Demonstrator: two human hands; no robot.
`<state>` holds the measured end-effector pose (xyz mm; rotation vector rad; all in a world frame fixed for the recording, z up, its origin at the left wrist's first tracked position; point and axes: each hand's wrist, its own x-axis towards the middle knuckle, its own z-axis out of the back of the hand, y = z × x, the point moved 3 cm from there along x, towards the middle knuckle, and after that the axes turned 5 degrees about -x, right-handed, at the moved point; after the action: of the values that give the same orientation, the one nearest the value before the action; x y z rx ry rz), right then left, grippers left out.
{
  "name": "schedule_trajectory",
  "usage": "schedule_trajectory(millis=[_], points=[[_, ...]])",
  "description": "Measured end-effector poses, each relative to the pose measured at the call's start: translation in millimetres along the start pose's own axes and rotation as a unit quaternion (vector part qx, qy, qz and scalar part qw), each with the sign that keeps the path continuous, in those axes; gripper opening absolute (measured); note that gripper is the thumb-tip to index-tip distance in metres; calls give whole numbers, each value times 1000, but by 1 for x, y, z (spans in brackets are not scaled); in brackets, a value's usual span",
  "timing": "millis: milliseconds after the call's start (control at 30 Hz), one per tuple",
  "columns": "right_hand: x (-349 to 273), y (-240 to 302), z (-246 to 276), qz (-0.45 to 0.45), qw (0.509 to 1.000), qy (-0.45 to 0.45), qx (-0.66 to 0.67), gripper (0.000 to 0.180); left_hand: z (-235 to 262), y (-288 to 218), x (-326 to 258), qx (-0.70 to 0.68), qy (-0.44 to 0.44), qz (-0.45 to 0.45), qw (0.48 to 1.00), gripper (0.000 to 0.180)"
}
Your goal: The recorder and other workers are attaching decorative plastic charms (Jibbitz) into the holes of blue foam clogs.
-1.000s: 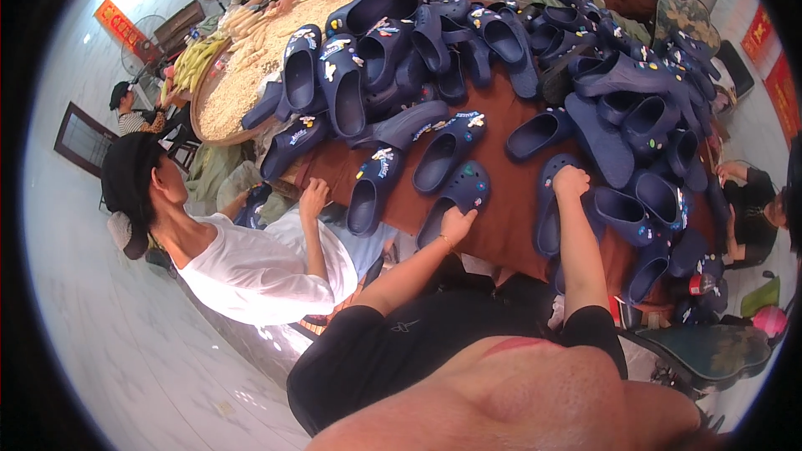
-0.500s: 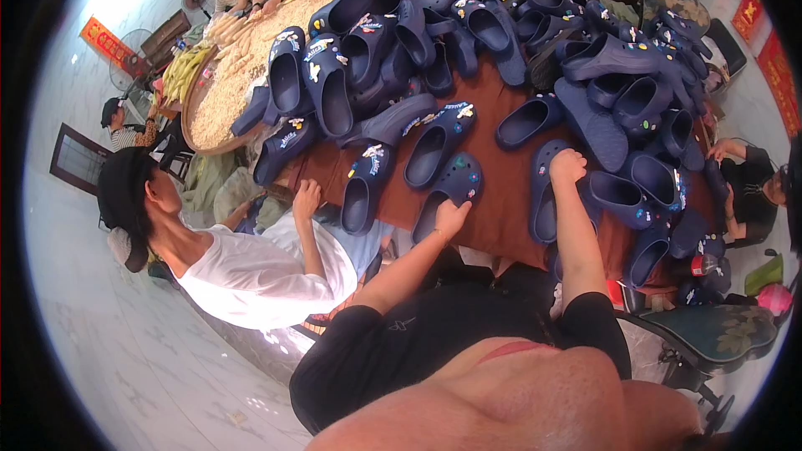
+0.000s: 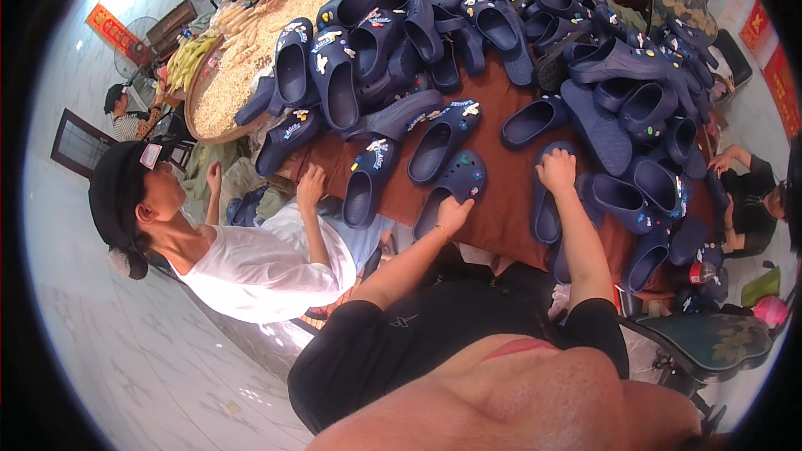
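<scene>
My left hand grips the side of a dark blue clog dotted with small colourful charms, at the table's near edge. Farther right, my right hand is closed over the front part of another dark blue clog, whose open heel points toward me. Its fingers hide most of that clog's top. Between the two hands lies the brown cloth. Two more clogs with white decorations, a nearer one and a farther one, sit just left of and beyond my left hand.
A large heap of dark blue clogs covers the table's far and right sides. At the left, a person in white sits close by. A round tray of pale kernels stands beyond. Another person works at the right, near a chair.
My right hand's fingers have spread somewhat over the front of its clog. My left hand stays on its clog. The person in white has turned their head and raised a hand.
</scene>
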<state>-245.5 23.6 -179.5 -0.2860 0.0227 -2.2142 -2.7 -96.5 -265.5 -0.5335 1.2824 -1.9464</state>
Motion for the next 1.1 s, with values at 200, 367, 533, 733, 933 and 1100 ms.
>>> schedule_trajectory(millis=[200,367,533,733,933,1100], points=[[0,7,1,83,996,28,9,18,1,4,0,24,-8,23,999,43],[0,5,-5,91,996,15,19,16,1,1,0,3,2,26,1000,42],[-2,8,6,45,999,31,-1,23,3,-4,-2,1,-10,-14,1000,39],[1,9,0,14,999,29,-22,28,0,5,2,8,-13,-17,1000,40],[3,1,-24,18,1000,8,-12,25,1,-1,0,46,-11,11,999,41],[3,1,-14,29,999,19,10,26,-1,5,3,16,-1,-8,1000,39]])
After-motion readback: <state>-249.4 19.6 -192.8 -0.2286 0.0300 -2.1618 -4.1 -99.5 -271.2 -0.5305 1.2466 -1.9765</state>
